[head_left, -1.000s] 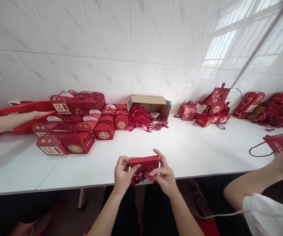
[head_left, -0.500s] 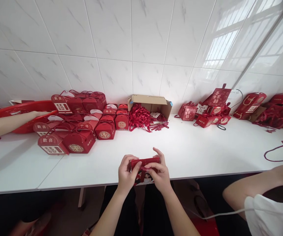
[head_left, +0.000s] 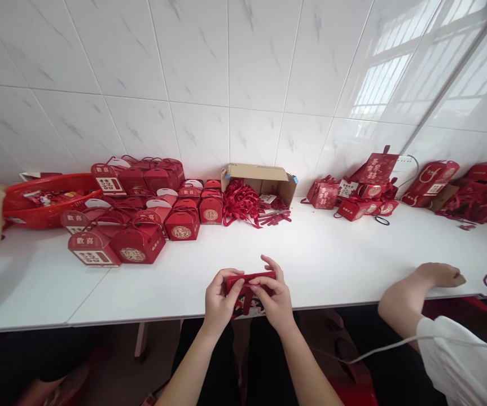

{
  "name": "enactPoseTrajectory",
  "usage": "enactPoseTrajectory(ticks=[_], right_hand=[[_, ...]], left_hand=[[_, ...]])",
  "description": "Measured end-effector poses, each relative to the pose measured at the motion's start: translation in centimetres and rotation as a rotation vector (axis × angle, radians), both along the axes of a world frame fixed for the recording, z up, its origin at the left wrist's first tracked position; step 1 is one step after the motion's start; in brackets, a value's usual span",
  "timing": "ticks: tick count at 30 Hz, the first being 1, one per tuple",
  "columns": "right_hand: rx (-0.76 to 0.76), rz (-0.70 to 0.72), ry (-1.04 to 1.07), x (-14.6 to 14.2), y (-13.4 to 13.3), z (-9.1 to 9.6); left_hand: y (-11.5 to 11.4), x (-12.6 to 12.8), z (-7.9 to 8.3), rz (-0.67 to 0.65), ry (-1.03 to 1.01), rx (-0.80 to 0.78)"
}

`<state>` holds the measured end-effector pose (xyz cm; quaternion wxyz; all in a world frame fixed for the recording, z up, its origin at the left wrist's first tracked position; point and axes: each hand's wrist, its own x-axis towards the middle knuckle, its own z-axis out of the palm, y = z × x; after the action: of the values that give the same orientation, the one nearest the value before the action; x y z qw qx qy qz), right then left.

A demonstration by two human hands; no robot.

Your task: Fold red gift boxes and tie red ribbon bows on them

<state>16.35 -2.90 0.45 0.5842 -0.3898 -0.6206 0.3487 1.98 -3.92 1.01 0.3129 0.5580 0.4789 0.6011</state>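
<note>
At the flat white table (head_left: 154, 287), left hand (head_left: 219, 298) and right hand (head_left: 280, 299), fingers nearly closed, pinched a small red cardboard box (head_left: 246, 305), likely light, crushable, best held by its sides.

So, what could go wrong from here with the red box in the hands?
If the grip slips, the box might fall past the table: the left hand and right hand hold it at the front edge. Both pinch near its top, so pressing too hard could perhaps crease it.
</note>
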Motion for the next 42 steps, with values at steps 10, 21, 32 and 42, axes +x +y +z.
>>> enactPoseTrajectory(ticks=[10, 21, 32, 42], right_hand=[[-0.096, -0.008, 0.155, -0.7, 0.5, -0.5], [-0.048, -0.061, 0.137, -0.4, -0.6, 0.1], [0.092, 0.117, 0.037, 0.3, -2.7, 0.3], [0.292, 0.091, -0.056, 0.3, -4.6, 1.8]], left_hand=[[-0.7, 0.2, -0.8, -0.063, 0.085, 0.11], [-2.3, -1.4, -1.3, 0.111, 0.416, 0.113], [-4.0, -4.9, 4.8, -0.074, 0.179, 0.193], [-3.8, -3.0, 6.7, -0.087, 0.226, 0.095]])
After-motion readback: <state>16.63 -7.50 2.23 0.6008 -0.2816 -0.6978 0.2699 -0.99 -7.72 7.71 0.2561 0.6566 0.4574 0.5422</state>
